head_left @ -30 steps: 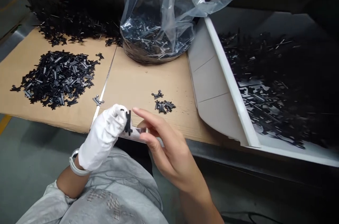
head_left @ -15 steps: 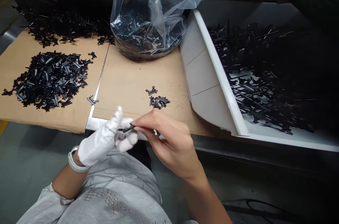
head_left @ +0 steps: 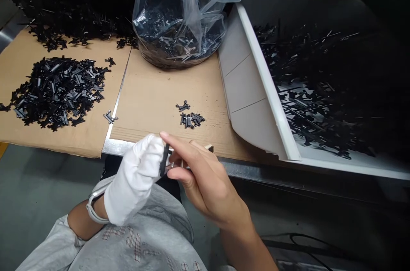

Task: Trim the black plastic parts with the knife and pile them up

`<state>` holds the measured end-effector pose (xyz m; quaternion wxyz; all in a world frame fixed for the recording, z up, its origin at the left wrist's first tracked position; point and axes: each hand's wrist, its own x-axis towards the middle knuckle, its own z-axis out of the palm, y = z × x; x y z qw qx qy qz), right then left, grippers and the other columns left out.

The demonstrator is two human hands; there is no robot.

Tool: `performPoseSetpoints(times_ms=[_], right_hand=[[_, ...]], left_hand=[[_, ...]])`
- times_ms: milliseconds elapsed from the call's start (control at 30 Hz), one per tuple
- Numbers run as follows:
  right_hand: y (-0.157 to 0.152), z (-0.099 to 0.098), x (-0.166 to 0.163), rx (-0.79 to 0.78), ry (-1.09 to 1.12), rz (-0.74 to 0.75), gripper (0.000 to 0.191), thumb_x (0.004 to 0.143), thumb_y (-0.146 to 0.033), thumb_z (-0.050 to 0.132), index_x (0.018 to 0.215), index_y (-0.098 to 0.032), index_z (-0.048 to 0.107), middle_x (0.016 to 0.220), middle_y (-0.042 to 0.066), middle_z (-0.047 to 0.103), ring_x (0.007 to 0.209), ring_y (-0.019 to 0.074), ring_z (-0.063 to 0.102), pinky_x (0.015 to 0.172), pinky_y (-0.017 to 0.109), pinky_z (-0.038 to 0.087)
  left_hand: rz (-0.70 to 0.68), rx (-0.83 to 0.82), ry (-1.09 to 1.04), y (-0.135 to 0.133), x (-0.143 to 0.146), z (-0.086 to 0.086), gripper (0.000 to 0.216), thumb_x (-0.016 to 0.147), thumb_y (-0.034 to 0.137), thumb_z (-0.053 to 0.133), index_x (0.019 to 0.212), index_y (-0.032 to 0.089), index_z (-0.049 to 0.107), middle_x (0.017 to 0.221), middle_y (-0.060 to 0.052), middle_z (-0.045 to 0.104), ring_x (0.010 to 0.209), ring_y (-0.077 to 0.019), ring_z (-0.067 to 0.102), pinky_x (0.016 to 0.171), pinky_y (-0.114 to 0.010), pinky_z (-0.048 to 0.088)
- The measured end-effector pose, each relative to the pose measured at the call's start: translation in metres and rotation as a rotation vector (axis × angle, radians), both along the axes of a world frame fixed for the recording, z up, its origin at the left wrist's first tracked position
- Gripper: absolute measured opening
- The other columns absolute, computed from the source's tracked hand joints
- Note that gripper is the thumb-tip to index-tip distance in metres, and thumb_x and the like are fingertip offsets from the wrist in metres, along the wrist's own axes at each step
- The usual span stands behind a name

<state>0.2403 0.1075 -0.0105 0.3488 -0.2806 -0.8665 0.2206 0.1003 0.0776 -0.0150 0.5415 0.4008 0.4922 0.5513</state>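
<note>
My left hand [head_left: 136, 177], in a white glove, is closed in front of my body. It grips a small black plastic part [head_left: 164, 161] that stands on end at its fingertips. My bare right hand [head_left: 208, 177] is just right of the part, index finger and thumb apart on either side of the gap. Under its curled fingers there is a small object, mostly hidden; a dark-tipped end [head_left: 210, 148] pokes out above the knuckles and metallic glints show near the thumb. Beyond the hands, a few loose black parts [head_left: 191, 120] lie on the cardboard.
A large heap of black parts [head_left: 60, 91] lies left on the cardboard [head_left: 153, 109], with one stray part [head_left: 110, 117] near the seam. Behind stands a clear plastic bag [head_left: 179, 45] of parts. At right, a white-walled tray [head_left: 269, 83] holds black pieces. More dark pieces [head_left: 80, 27] are heaped back left.
My left hand has closed from spread fingers into a fist around the part, which now stands upright. My right hand's pinch has opened, with index finger and thumb apart.
</note>
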Motion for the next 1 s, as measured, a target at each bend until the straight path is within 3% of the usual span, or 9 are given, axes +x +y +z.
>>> performPoseSetpoints(times_ms=[200,533,800,1000], right_hand=[[-0.002,0.001,-0.001,-0.012,0.05,0.005,0.031,0.102,-0.032,0.044,0.132,-0.024,0.05,0.086,0.002,0.07,0.066,0.014,0.061,0.062,0.027,0.047],[-0.006,0.0,-0.003,-0.066,0.083,0.04,0.024,0.103,-0.029,0.045,0.125,-0.023,0.049,0.078,-0.001,0.066,0.065,0.0133,0.059,0.059,0.026,0.044],[-0.006,0.001,-0.004,-0.069,0.103,0.064,0.023,0.104,-0.029,0.041,0.124,-0.024,0.051,0.08,0.0,0.066,0.067,0.014,0.061,0.059,0.027,0.045],[-0.007,0.003,-0.002,-0.095,0.114,0.073,0.028,0.105,-0.036,0.036,0.124,-0.021,0.049,0.085,0.001,0.069,0.069,0.0125,0.062,0.061,0.026,0.046]], left_hand=[[0.046,-0.007,0.074,-0.007,-0.002,0.001,0.053,0.083,0.07,0.054,0.058,0.024,0.05,0.058,-0.001,0.049,0.053,-0.0145,0.044,0.048,-0.028,0.047],[0.046,-0.008,0.098,-0.01,-0.002,0.007,0.051,0.085,0.069,0.052,0.061,0.024,0.046,0.057,0.001,0.05,0.051,-0.0129,0.042,0.044,-0.026,0.043],[0.118,-0.006,0.008,-0.016,-0.002,-0.003,0.044,0.084,0.064,0.06,0.064,0.024,0.054,0.06,0.002,0.05,0.054,-0.0122,0.042,0.051,-0.026,0.045],[0.032,-0.008,-0.099,-0.016,-0.002,0.0,0.042,0.086,0.059,0.06,0.064,0.023,0.056,0.059,0.003,0.054,0.047,-0.0104,0.038,0.046,-0.025,0.042]])
